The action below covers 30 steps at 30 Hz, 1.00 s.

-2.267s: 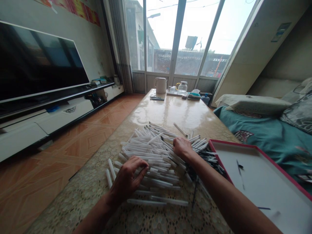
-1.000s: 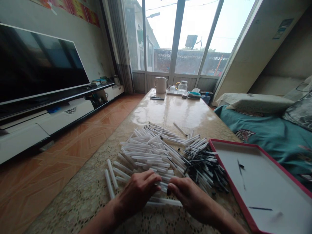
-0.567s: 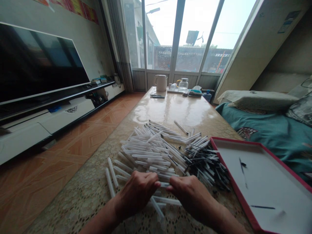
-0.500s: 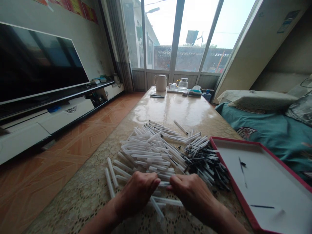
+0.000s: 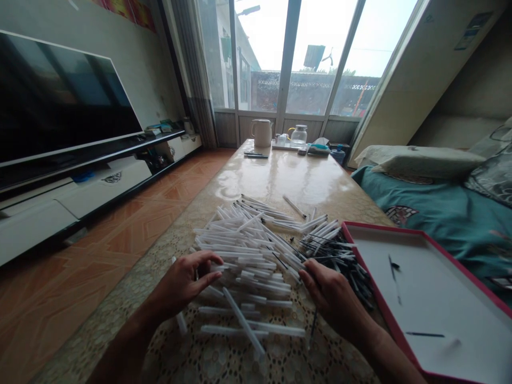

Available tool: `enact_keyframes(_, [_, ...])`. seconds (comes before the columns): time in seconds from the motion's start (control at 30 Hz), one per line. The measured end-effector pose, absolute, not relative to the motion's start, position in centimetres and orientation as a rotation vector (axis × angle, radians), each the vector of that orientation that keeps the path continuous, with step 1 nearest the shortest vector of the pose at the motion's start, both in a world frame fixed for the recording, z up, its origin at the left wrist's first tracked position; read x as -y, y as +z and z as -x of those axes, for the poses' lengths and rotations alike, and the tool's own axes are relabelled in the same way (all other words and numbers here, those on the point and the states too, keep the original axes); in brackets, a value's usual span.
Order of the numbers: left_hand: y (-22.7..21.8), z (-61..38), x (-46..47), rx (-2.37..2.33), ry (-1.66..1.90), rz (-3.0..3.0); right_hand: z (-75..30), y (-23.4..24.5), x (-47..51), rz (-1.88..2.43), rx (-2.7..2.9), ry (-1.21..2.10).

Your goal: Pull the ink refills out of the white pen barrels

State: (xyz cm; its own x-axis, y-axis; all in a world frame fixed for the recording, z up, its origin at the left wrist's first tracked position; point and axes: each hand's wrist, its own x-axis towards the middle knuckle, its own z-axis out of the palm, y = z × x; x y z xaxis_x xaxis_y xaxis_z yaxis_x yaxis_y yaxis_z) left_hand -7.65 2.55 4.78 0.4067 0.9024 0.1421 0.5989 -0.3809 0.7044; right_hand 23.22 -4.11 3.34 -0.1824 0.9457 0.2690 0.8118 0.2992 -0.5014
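Note:
My left hand is at the left side of a heap of whitish, clear pen barrels. Its thumb and forefinger are curled around the end of one barrel. On the right, my right hand is closed, and a thin dark pen refill sticks out below its fingers. The hidden fingertips leave the grip partly unseen. Several loose barrels lie in front of the hands, one slanting barrel across others. Beyond my right hand is a pile of black-tipped refills.
A red-rimmed shallow box at the right holds a few dark pen parts. The patterned table stretches toward the window, with a pitcher and a glass jar at its far end. A bed or sofa flanks the right side.
My hands were together over the front of the heap. They have moved apart, the left one to the left and up, the right one to the right. A dark refill now shows below my right hand.

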Motion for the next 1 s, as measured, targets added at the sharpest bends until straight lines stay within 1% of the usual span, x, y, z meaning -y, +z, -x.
enact_keyframes(0.17, [4.4,7.4,-2.6,-1.25,0.748,-2.076,-22.6,3.1,4.2,1.521,2.037,0.437])
enact_keyframes(0.27, [4.5,6.2,-2.0,-1.221,0.812,-1.899,-21.3,3.0,4.6,1.485,2.047,0.482])
enact_keyframes(0.4, [4.2,3.6,-0.6,-0.934,0.773,-1.48,-19.3,2.8,5.1,1.385,2.067,0.621])
enact_keyframes(0.5, [3.4,1.8,0.3,-0.781,0.706,-1.304,-18.3,2.8,5.3,1.312,2.098,0.661])
enact_keyframes(0.63, [2.9,1.0,0.5,-0.791,0.748,-1.223,-18.2,3.0,5.2,1.218,2.037,0.726])
enact_keyframes(0.83, [2.9,2.0,-0.4,-0.85,0.899,-1.175,-19.9,2.4,4.9,1.285,1.574,1.051])
enact_keyframes(1.0, [2.5,2.2,-0.7,-0.904,0.959,-1.169,-20.3,1.6,4.7,1.245,1.519,1.147])
